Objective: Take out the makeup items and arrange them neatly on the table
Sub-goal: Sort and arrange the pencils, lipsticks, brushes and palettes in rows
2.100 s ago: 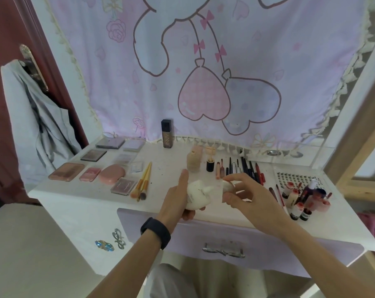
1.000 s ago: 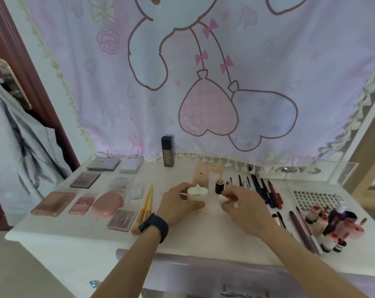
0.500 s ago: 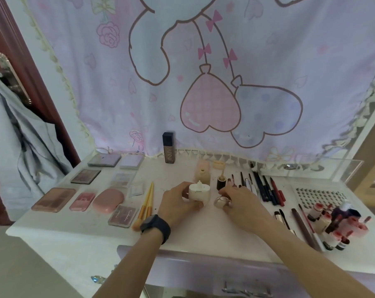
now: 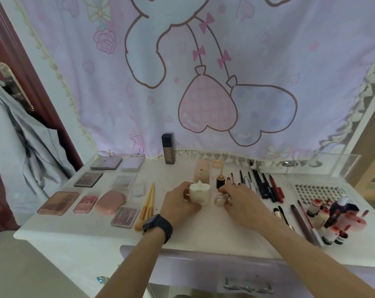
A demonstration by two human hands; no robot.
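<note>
A small white bottle [image 4: 200, 193] with a nozzle on top stands upright on the white table [image 4: 214, 224]. My left hand [image 4: 178, 203] grips it from the left side. Just to its right a shiny rounded cap [image 4: 221, 200] lies on the table, and my right hand [image 4: 244, 203] holds it with curled fingers. Behind them stand a peach bottle [image 4: 202, 174] and a small black-based vial [image 4: 220, 182].
Palettes and compacts [image 4: 104, 190] lie in rows on the left, with two brushes [image 4: 146, 206] beside them. Pencils and pens [image 4: 261, 186] are lined up on the right, small bottles [image 4: 332, 218] at the far right. A dark tube [image 4: 168, 149] stands at the back.
Both hands came down from in front of the table edge onto the tabletop. The white bottle now stands upright there, and the cap has been lowered beside it.
</note>
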